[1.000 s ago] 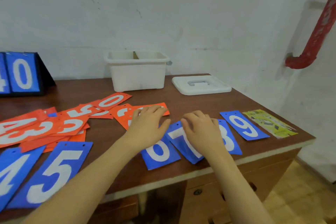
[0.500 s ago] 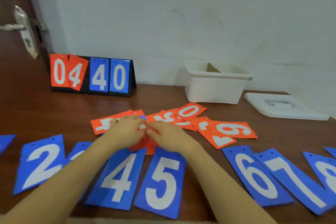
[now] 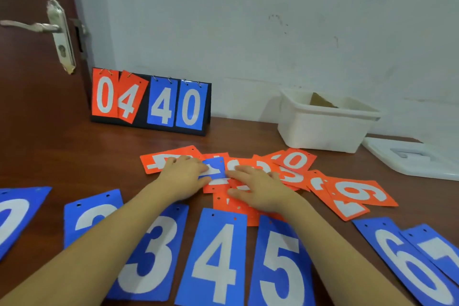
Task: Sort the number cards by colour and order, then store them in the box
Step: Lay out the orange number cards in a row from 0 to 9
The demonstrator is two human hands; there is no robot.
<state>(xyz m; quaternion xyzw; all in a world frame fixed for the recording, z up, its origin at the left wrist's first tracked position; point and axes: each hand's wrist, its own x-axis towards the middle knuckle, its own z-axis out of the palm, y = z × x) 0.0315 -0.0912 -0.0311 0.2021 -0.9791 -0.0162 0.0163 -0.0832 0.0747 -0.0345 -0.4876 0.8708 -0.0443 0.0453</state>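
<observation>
A brown wooden table (image 3: 62, 156) fills the scene, set against a pale wall with a dark door and its metal handle (image 3: 29, 26) at far left. Along the near edge lies a row of large blue number cards (image 3: 218, 261), face up, reading from left a partly cut-off digit, one hidden under the left forearm, then 3, 4, 5, 6 and 7; the 7 overlaps the 6 at the right. Beyond them, mid-table, a loose heap of orange number cards (image 3: 357, 194) spreads to the right, overlapping each other, with a 0 at its far side and a 6 at its right end. At far left stands a flip scoreboard (image 3: 149, 103) showing orange 0 4 and blue 4 0. The white box (image 3: 323, 129) sits open at far right by the wall, something brown inside it, and its white lid (image 3: 412, 159) lies flat just to its right. A small blue card (image 3: 214, 169) lies among the orange heap between the hands. The left hand (image 3: 185, 174) rests flat on the heap, fingertips touching that blue card's left edge. The right hand (image 3: 258, 187) lies palm down with fingers spread, pressing on the orange cards and touching the blue card's right side.
</observation>
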